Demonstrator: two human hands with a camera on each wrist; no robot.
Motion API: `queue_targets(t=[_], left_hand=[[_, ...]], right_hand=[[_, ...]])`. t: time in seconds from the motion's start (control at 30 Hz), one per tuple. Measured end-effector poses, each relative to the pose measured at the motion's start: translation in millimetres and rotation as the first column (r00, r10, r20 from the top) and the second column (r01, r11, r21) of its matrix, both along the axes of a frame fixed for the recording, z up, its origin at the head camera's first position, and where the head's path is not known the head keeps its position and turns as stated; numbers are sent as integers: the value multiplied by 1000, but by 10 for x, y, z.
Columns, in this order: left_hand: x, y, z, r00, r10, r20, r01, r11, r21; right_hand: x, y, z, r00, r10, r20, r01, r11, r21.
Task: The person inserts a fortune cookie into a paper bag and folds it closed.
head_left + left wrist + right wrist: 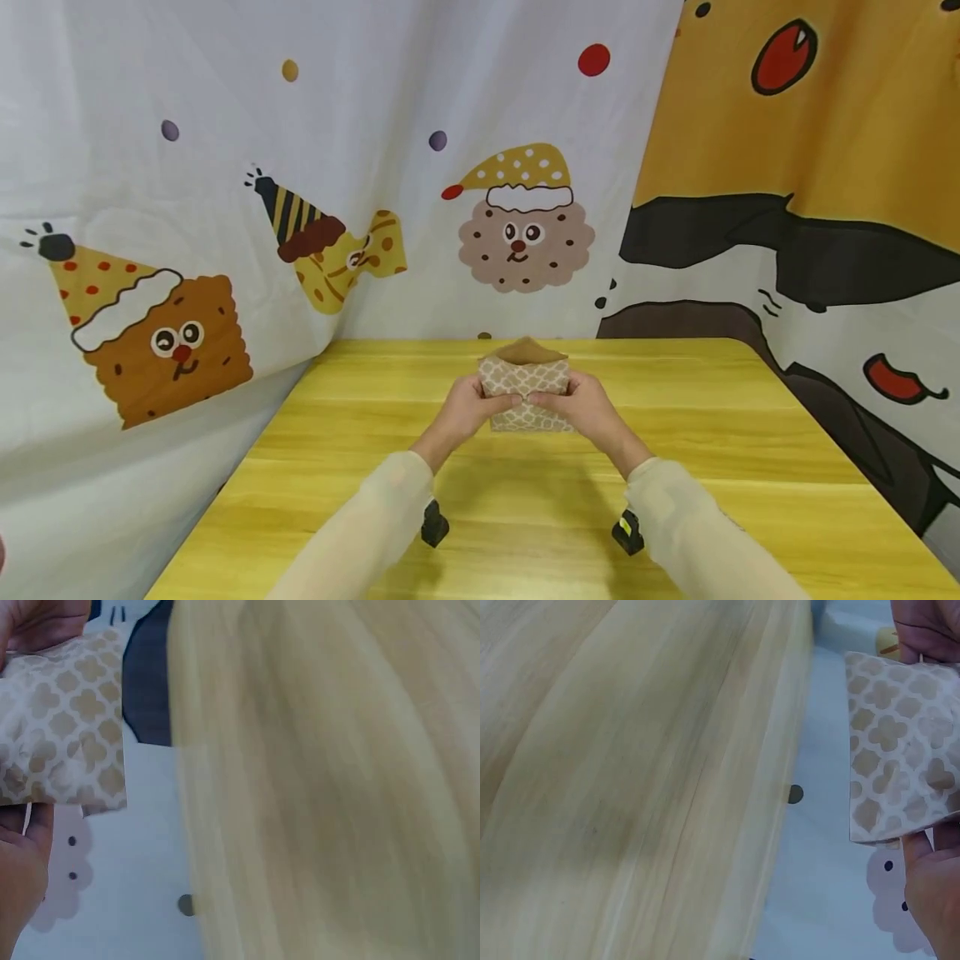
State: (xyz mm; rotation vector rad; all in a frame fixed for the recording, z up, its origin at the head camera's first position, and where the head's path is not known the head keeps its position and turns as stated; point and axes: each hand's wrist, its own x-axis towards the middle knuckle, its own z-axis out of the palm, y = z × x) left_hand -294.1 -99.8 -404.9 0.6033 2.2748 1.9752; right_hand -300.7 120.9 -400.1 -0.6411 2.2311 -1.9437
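A small brown paper bag with a white lattice print is held up above the table by both hands. Its mouth gapes at the top, where the plain brown inside shows. My left hand grips the bag's left side, thumb across the front. On the other side my right hand holds it the same way, and the thumb tips nearly meet in the middle. Both wrist views show the printed front of the bag, with fingers partly hidden behind it.
A yellow wood-grain table lies below the hands. Behind it hangs a white curtain with cartoon cookies, and an orange and black print is at the right. Black wrist devices sit under the sleeves.
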Motion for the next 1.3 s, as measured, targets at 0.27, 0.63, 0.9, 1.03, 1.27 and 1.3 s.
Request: queue_targets(t=[0.27,0.63,0.9,1.03,1.27,1.3], left_hand=[[-57,-96,-186,998,28,51,-15,970,-242],[-21,-30,-211,998,50,39,-39,973,-226],[-11,19,-200,993,110,29,-108,991,-76],[-47,18,-180,990,142,10,-142,990,-26],[-49,-66,-178,992,123,-6,-123,990,-74],[-51,-79,-187,994,113,-2,-113,991,-65]], right_hand=[[-48,135,-338,999,-22,49,10,976,219],[-17,161,-414,999,-28,35,21,983,180],[7,74,-219,993,-114,-42,118,988,97],[-28,109,-235,985,-164,-58,170,975,142],[-57,145,-235,984,-166,-68,175,972,154],[-58,148,-235,984,-165,-63,172,974,148]])
